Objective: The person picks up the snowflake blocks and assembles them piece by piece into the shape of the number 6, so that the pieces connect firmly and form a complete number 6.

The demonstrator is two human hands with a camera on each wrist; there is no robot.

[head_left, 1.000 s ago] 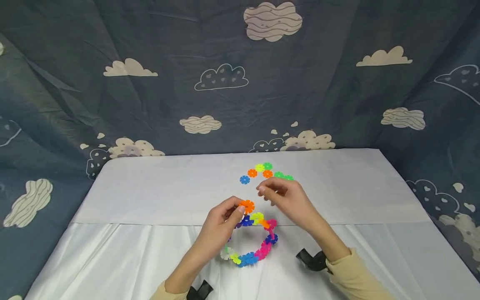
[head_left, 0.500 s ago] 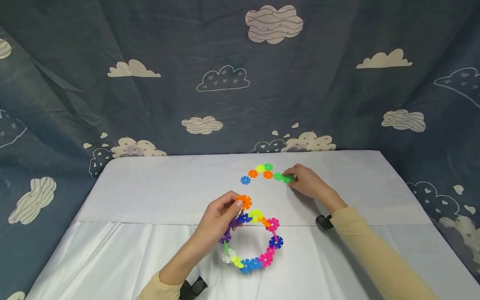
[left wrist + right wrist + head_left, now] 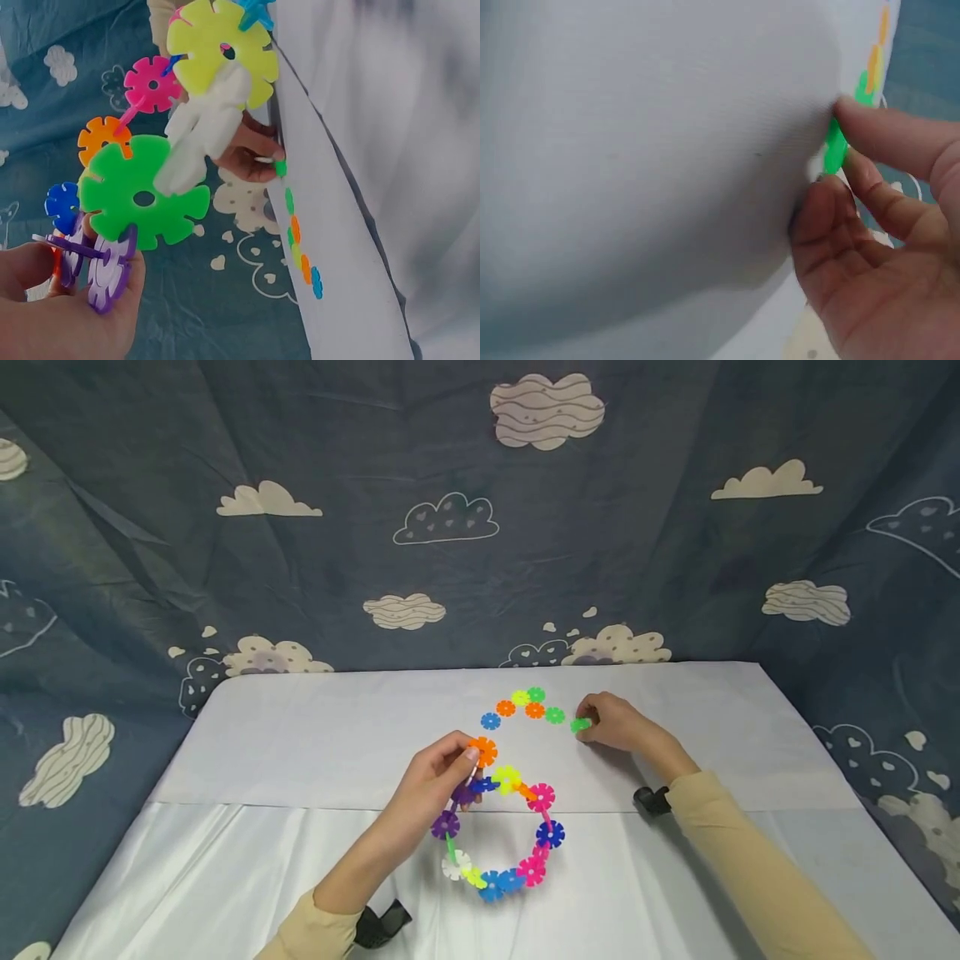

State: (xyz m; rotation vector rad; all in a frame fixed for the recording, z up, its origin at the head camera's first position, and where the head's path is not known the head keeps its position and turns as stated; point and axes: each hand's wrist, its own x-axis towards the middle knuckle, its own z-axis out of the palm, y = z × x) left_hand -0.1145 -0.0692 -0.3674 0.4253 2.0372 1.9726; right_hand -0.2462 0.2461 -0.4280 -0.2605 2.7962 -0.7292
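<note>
Leftmost, the left hand (image 3: pixel 420 793) pinches an orange flower-shaped plastic disc (image 3: pixel 486 752) beside a multicoloured looped chain of interlocked plastic flower discs (image 3: pixel 551 834), over the white cloth (image 3: pixel 300 743). Beyond lie loose flat flower discs (image 3: pixel 535 711) (blue, orange, yellow, green); farther right, the right hand (image 3: pixel 619 724) pinches a bright green plastic flower disc (image 3: pixel 581 725).

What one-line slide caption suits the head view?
Left hand holds a chain of colourful flowers while the right hand pinches a green flower.
</note>
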